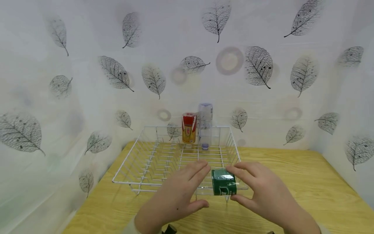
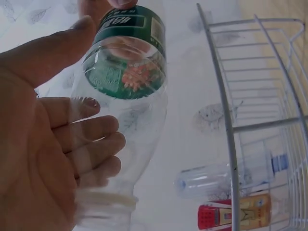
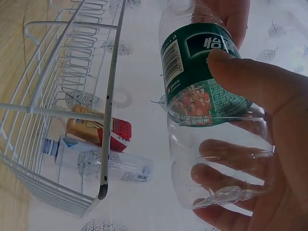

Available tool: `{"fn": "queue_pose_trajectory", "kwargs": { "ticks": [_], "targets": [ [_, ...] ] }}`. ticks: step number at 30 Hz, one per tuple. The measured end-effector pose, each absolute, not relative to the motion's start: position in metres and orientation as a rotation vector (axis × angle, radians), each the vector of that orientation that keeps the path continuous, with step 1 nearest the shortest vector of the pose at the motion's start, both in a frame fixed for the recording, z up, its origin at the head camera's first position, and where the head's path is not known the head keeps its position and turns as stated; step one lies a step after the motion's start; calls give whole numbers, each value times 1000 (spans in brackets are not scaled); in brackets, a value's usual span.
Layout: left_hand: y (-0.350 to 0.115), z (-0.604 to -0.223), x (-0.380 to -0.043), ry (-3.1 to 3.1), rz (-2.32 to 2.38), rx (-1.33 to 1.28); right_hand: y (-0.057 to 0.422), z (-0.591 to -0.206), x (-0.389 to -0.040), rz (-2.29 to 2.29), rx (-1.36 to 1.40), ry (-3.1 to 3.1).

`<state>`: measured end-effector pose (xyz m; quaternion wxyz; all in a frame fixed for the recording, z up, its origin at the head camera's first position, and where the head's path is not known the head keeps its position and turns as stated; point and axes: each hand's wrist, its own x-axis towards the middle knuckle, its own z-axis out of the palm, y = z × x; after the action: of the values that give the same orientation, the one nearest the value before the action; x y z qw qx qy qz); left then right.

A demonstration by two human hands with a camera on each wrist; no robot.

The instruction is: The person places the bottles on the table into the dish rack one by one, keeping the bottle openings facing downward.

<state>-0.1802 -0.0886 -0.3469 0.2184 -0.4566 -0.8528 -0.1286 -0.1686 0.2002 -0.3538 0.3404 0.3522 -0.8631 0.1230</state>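
Note:
A clear plastic bottle with a green label (image 1: 224,182) lies sideways over the front right of a white wire rack (image 1: 137,184), its neck toward the left. My right hand (image 1: 264,188) grips it, thumb on the label in the right wrist view and fingers behind the clear wall. On the neck side is my left hand (image 1: 176,191), fingers extended and thumb held apart. In the left wrist view, the left fingers (image 2: 98,127) lie behind the clear bottle wall and show through it; whether they touch is unclear.
At the rack's back, a red and yellow bottle (image 1: 189,128) and a clear bottle (image 1: 205,125) stand upside down, side by side. The rack rests on a yellow wood-grain table (image 1: 280,169). Leaf-printed sheeting (image 1: 181,29) hangs behind and at both sides.

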Motion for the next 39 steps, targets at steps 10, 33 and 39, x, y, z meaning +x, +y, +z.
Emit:
{"fn": "queue_pose_trajectory", "kwargs": {
  "ticks": [10,33,39],
  "targets": [
    [-78,-353,-176,-2373,-228,-1270,197,-360,-166,329,981,-2295],
    [-84,-356,-178,-2450,-524,-1280,209,-348,-163,606,961,-2357],
    [-88,-356,-183,-2454,-790,-1336,217,-343,-165,1113,1051,-2231]
  ]
}}
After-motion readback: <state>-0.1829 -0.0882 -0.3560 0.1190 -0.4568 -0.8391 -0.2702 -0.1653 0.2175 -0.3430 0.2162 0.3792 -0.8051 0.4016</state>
